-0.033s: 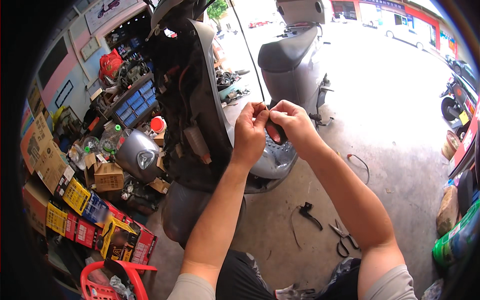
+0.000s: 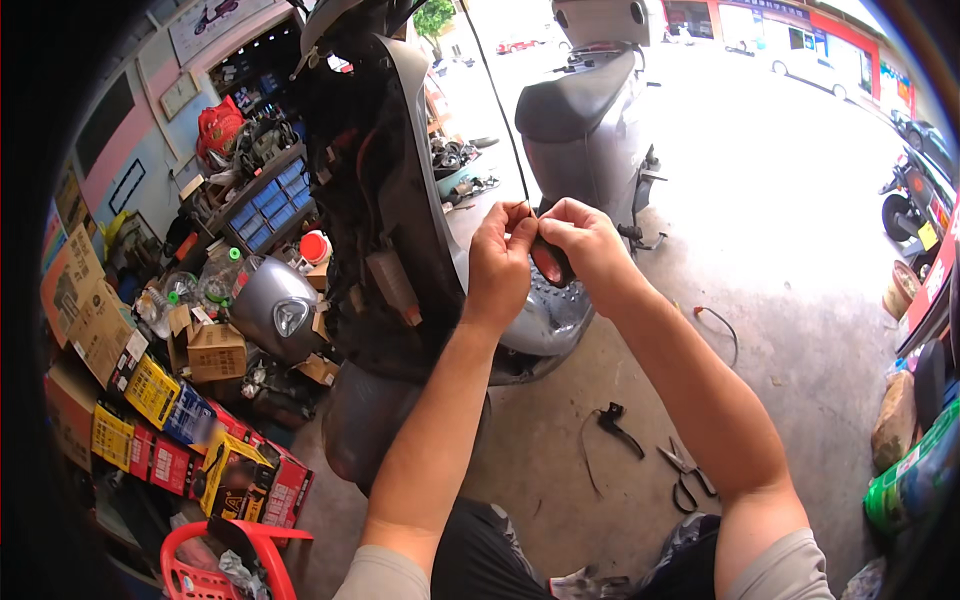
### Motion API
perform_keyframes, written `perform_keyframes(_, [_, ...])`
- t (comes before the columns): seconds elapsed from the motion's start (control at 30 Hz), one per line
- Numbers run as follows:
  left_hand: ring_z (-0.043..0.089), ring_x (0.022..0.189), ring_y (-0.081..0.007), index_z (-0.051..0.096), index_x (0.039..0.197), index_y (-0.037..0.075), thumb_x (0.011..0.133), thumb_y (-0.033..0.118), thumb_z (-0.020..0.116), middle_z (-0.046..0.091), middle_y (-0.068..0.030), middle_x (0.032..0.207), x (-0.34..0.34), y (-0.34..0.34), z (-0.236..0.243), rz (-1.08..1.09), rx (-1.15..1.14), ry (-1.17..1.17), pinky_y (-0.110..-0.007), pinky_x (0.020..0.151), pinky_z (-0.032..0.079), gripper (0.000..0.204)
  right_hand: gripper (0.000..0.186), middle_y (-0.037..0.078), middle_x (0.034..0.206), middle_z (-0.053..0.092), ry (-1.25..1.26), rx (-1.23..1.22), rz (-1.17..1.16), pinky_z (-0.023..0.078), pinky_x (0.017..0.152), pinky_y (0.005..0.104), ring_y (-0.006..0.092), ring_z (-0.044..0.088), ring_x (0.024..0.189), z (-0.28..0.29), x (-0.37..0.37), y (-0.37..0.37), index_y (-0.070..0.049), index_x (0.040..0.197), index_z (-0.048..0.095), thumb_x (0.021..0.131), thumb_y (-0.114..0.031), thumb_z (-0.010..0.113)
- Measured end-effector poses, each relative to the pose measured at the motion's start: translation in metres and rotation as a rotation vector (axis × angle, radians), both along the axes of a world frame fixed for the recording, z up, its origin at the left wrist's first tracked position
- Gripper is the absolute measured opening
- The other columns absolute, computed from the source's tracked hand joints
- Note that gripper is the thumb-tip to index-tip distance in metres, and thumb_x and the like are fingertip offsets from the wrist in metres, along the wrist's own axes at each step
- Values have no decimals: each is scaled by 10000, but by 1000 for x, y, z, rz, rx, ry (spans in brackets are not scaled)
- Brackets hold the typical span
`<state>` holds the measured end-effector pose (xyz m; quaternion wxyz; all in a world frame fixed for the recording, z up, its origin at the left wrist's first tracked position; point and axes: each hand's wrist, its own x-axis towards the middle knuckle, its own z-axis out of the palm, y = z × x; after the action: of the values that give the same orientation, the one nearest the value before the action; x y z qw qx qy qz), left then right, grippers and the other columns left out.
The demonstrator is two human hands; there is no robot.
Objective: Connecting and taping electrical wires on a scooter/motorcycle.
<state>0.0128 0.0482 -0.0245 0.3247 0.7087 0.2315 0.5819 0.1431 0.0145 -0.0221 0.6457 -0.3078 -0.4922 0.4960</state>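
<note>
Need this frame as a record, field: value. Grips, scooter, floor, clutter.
left grip: pinching black cable low down
right grip: pinched shut beside left; exact contact hidden
below right grip: dark round item, kind unclear
scooter: grey, front interior exposed
floor: scissors, black lever
clutter, left: cardboard box, silver shell

Cable [image 2: 503,110], black; ring-like piece [image 2: 547,262], reddish inside a black rim. Scooter seat [image 2: 575,105], dark grey; headlamp cover [image 2: 262,300], silver-grey. Small drawers [image 2: 270,212], blue. Carton [image 2: 217,352], plain brown; stacked boxes [image 2: 155,390], blocks of yellow, red and blue. Plastic chair [image 2: 270,548], bright red. Scissors [image 2: 684,490], black-handled. Floor [image 2: 540,450], mottled grey. Sleeves [image 2: 785,572], pale grey; trousers [image 2: 480,558], black.
</note>
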Motion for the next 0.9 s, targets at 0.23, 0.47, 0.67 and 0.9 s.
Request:
perform_keyframes(0.23, [515, 714, -40, 568, 987, 24, 997, 57, 542, 580, 4, 838, 1, -6, 5, -53, -215, -88, -198, 629, 455, 43, 98, 57, 658, 561, 130, -67, 74, 402, 455, 271, 135, 520, 505, -2, -3, 12, 3, 887, 586, 899, -92, 609])
perform_keyframes(0.47, [498, 764, -55, 625, 1014, 37, 989, 112, 590, 584, 28, 853, 6, -22, 23, -90, -112, -216, -196, 732, 415, 87, 131, 69, 645, 585, -71, -264, -526, 417, 456, 330, 149, 531, 512, -80, 39, 58, 11, 860, 621, 871, -117, 597])
perform_keyframes(0.67, [562, 800, -65, 639, 1070, 5, 949, 83, 642, 644, -2, 921, -2, -19, 5, -102, -264, -111, -216, 718, 445, 144, 210, 235, 916, 674, -1276, -15, -284, 529, 811, 502, 412, 660, 890, -235, 42, 6, -23, 923, 604, 848, -212, 553])
perform_keyframes(0.9, [558, 795, -57, 619, 1127, -17, 901, 30, 672, 642, -10, 930, -11, -20, 1, -56, -269, -115, -203, 738, 461, 236, 297, 128, 934, 699, -1710, -172, 259, 463, 849, 474, 308, 666, 958, -404, -4, -177, -56, 1025, 542, 773, -170, 651])
